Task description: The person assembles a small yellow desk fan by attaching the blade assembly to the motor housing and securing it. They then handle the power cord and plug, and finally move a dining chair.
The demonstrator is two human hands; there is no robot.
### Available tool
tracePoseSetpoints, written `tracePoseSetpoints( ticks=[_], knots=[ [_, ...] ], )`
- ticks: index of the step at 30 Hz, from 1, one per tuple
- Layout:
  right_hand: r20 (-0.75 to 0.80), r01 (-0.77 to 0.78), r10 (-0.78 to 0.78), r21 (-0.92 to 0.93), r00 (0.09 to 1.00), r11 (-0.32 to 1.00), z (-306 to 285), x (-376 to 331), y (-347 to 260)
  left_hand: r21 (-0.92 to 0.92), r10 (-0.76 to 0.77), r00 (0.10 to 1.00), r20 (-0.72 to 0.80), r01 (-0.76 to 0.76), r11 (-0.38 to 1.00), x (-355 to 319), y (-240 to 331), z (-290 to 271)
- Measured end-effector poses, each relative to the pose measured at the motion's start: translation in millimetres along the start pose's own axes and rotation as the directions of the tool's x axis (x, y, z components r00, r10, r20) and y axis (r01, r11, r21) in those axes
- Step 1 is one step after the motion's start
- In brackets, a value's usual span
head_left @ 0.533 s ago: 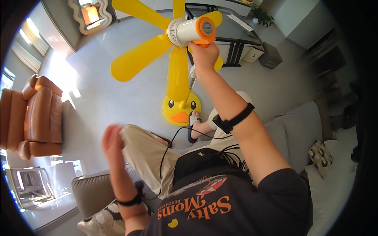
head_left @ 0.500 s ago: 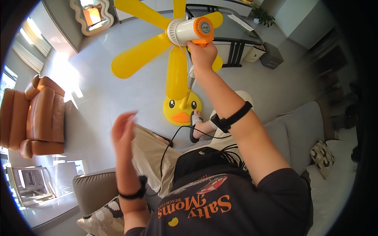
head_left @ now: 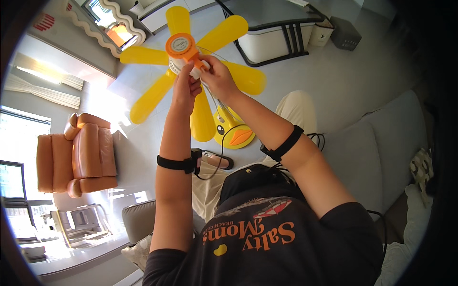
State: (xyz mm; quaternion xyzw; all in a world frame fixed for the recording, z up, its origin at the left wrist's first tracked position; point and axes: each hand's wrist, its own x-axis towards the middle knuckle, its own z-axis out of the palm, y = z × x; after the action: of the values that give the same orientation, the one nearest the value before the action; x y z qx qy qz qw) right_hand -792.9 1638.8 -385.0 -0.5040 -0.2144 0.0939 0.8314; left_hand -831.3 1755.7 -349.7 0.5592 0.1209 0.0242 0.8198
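Observation:
A fan with wide yellow blades and an orange-capped motor stands before me. Its duck-face base is on the floor near my feet, partly hidden behind a blade and my right forearm. My right hand is closed around the orange bracket under the motor. My left hand has its fingers curled at the same bracket, close by a small white part. My fingers cover most of that joint. A thin cord hangs from the fan beside my right wrist.
A brown leather armchair stands at the left. A black-framed table is at the far side, beside a dark box. I sit on a grey sofa. A black cable runs from my left armband.
My left hand has risen from beside my lap to the fan's bracket. The fan head has turned and shifted left with my right hand on it. The whole view has swung too.

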Motion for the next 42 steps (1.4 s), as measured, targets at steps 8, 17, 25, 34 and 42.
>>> tracePoseSetpoints(
  ticks=[8, 17, 25, 34, 42],
  knots=[
    [0.142, 0.228, -0.207, -0.153, 0.968, 0.962, 14, -29, 7, 0.135, 0.055, 0.979, -0.197, -0.028, 0.991, -19, 6, -5],
    [0.013, 0.248, -0.248, -0.071, 0.969, 0.966, 17, -39, 18, 0.133, 0.101, 0.986, -0.130, -0.084, 0.988, -25, 5, -27],
    [0.065, 0.278, -0.270, -0.168, 0.961, 0.946, 3, -41, 32, 0.099, 0.134, 0.990, -0.049, -0.129, 0.987, -24, -4, -36],
    [0.365, 0.048, -0.039, -0.016, 0.930, 0.999, -19, -31, 24, 0.259, 0.395, 0.918, 0.036, -0.390, 0.883, -32, -22, -17],
    [0.486, 0.150, 0.095, -0.442, 0.869, 0.884, -18, -39, 13, 0.437, 0.426, 0.905, -0.008, -0.380, 0.815, -45, -10, -23]
  ],
)
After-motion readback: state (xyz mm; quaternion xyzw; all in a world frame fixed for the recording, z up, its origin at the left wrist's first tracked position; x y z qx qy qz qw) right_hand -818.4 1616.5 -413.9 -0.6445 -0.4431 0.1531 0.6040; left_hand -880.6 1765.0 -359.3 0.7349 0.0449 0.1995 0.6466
